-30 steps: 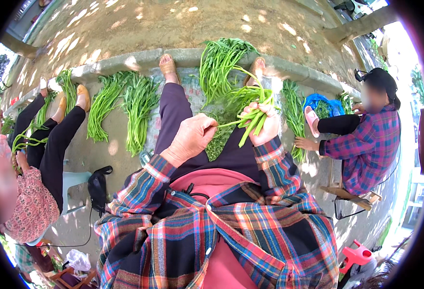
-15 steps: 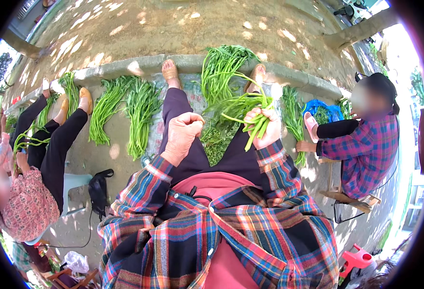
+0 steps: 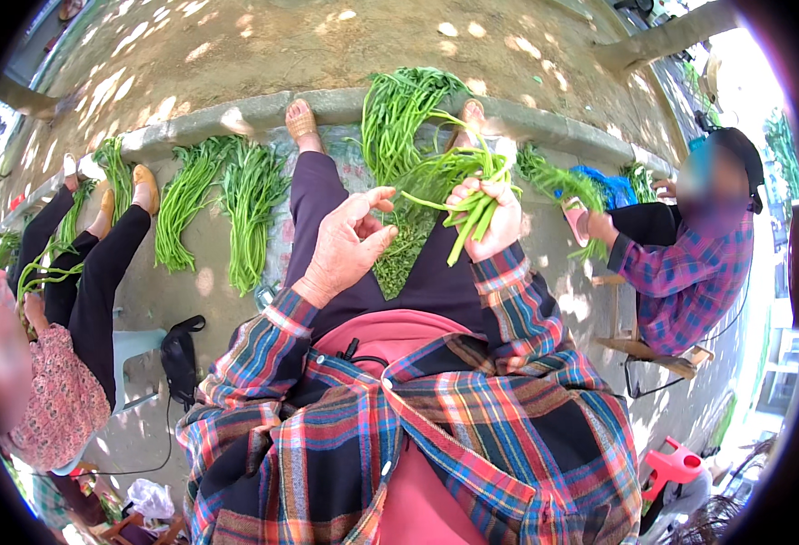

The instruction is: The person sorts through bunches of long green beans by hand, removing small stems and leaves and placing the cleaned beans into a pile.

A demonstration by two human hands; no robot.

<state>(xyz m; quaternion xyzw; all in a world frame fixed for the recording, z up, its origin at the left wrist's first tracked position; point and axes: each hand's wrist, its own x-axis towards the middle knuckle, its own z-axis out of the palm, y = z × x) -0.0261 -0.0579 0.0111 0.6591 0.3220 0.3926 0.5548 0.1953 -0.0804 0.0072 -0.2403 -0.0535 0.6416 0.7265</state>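
Sun-dappled ground (image 3: 263, 59) lies beyond a curb (image 3: 340, 106); the right hand (image 3: 495, 221) curls around 1 bunch of green stems (image 3: 470, 165) above the right thigh (image 3: 434, 259); the left hand (image 3: 349, 243), beside it, is empty, fingers parted.

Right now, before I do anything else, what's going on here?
A seated person grips a small bunch of green stems in the right hand. The left hand is open beside it, thumb and fingers apart, apparently empty. Loose greens lie between the legs, and a larger leafy pile lies between the feet. To the right, a co-worker in a checked shirt has a hand at another bunch of greens.
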